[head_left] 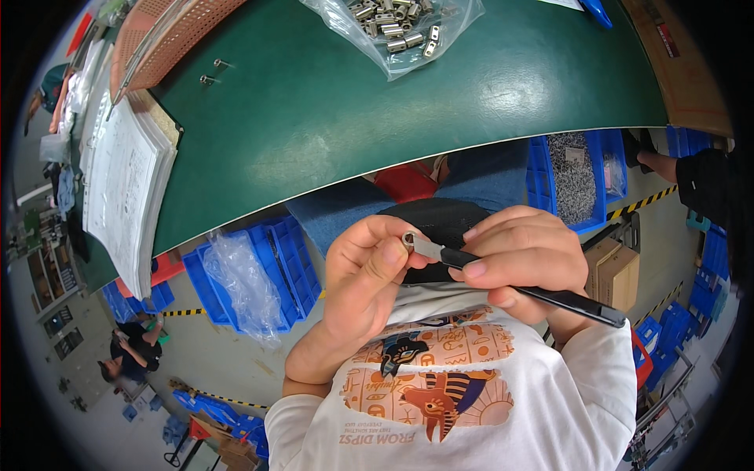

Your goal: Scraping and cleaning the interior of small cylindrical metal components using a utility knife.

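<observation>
Close to my chest, my left hand (pixel 363 271) pinches a small silvery metal sleeve (pixel 408 238) between thumb and forefinger, its open end showing. My right hand (pixel 528 253) is closed round the black handle of a utility knife (pixel 577 304). The knife's short blade reaches left and meets the sleeve at its rim; how far the tip goes in is hard to see. Beyond my hands, a clear plastic bag (pixel 386 64) of similar metal sleeves lies spread on the green table (pixel 353 129). Two small metal pieces, one a screw-like part (pixel 207 80), stand on the table at the far left.
A thick stack of papers (pixel 129 188) and a pink perforated basket (pixel 161 43) occupy the table's left end. Below the edge are blue bins (pixel 216 290), one at right filled with small grey pieces (pixel 572 184). Cardboard boxes (pixel 616 275) stand right. Other people (pixel 133 353) are nearby.
</observation>
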### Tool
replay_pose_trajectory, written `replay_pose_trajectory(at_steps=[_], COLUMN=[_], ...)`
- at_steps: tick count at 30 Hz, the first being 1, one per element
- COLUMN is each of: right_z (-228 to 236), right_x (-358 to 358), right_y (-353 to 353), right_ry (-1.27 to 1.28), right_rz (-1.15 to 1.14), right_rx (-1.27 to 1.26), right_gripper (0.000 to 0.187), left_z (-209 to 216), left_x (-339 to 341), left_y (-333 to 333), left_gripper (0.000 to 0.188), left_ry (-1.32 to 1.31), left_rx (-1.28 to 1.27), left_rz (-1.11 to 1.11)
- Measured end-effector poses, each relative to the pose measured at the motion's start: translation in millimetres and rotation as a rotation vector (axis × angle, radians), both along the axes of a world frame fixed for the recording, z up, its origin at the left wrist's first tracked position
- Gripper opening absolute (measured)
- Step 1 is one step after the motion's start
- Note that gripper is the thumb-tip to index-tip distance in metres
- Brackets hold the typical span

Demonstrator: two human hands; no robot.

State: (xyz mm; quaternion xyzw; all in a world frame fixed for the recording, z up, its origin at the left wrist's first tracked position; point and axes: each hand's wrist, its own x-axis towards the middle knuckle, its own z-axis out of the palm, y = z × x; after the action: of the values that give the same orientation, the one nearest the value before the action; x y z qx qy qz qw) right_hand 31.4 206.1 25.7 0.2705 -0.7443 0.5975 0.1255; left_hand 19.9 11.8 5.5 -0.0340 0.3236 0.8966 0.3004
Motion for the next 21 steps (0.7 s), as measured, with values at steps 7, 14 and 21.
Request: replay_pose_trajectory(at_steps=[7,14,21], right_z=[-2.1,-1.9,-1.1], right_x=[0.6,0.1,-0.7], right_y=[-0.8,-0.2,-0.3], right_ry=[-0.038,-0.028,0.000], right_rz=[0.004,0.012,0.002], right_rx=[-0.046,-0.053,-0.026], right_gripper=[0.021,0.020,0.019], left_z=[8.7,-0.6,1.0], left_x=[-0.7,0.2,-0.1], left_y=[2.5,1.1,1.5], left_gripper=[0.017,0.020,0.021], left_ry=[0.009,0.030,0.036], left_rx=[-0.143,0.005,-0.025], left_rz=[-0.027,-0.001,0.001])
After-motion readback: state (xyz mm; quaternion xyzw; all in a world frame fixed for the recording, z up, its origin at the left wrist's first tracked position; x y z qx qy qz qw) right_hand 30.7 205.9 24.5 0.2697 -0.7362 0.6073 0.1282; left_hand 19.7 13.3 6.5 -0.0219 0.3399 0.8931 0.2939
